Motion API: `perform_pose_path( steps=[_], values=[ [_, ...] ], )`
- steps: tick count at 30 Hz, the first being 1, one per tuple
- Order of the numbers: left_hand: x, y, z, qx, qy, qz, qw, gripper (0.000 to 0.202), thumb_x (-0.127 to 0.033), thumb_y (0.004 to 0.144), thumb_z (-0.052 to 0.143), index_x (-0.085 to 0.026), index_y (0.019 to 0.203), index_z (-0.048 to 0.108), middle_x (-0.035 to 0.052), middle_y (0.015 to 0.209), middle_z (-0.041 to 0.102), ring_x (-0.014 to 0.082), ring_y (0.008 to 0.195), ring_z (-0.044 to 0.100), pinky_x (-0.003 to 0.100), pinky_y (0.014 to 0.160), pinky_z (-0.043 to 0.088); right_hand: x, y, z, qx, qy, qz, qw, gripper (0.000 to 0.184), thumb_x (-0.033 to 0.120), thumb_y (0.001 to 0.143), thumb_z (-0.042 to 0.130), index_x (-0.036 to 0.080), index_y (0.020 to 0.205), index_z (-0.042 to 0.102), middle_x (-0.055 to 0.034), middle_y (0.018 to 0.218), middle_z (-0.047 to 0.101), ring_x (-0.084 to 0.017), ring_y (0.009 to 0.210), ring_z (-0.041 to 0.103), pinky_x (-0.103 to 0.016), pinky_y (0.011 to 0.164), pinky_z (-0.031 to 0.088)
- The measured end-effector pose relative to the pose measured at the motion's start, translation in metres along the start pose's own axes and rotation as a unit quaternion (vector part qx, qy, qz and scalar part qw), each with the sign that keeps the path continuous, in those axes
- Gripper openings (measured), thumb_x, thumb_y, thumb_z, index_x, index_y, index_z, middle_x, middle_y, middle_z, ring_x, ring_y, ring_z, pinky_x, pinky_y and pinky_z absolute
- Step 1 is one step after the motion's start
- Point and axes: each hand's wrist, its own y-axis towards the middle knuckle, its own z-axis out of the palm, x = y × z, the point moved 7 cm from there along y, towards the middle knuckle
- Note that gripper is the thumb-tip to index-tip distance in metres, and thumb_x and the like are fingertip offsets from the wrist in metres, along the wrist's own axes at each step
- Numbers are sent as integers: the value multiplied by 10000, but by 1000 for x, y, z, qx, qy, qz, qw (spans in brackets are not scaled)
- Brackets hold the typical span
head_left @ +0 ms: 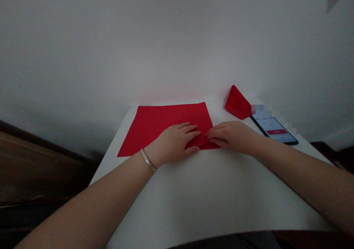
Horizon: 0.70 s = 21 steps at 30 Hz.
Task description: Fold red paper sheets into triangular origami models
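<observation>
A red sheet of paper (155,125) lies flat on the white table (210,190), against the wall. My left hand (174,142), with a silver bracelet at the wrist, rests palm down on the sheet's near right part, fingers stretched flat. My right hand (231,135) lies at the sheet's near right corner, fingers together and pressing a small folded flap of the paper down. The fingertips of both hands almost meet.
A folded red paper piece (237,103) stands at the back right of the table by the wall. A phone (273,129) with a lit screen lies to the right of my right hand. Dark wooden furniture (33,160) is on the left, below table level.
</observation>
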Motion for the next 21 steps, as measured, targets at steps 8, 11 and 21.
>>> perform_pose_path(
  steps=[8,11,21],
  values=[
    [-3,1,-19,-86,27,3,996,392,-425,926,464,-177,1174,639,75,1234,648,247,1135,595,408,989,443,1,-8,-24,-196,8,22,980,115,273,863,584,229,852,690,-14,869,730,-178,808,662,-310,721,492],
    [-4,-3,-34,-138,60,-25,988,262,-258,911,490,-191,1078,681,51,1095,713,225,985,661,374,878,496,3,-14,-36,-282,49,14,958,73,249,850,606,219,896,653,-28,908,713,-179,868,640,-320,778,495],
    [8,-25,-76,-239,129,-257,927,241,-290,930,446,-209,1018,654,32,746,732,201,605,675,251,446,373,10,-3,-5,-42,24,-12,999,251,378,854,571,219,1019,674,-84,1088,684,-247,980,628,-401,835,500]
  ],
)
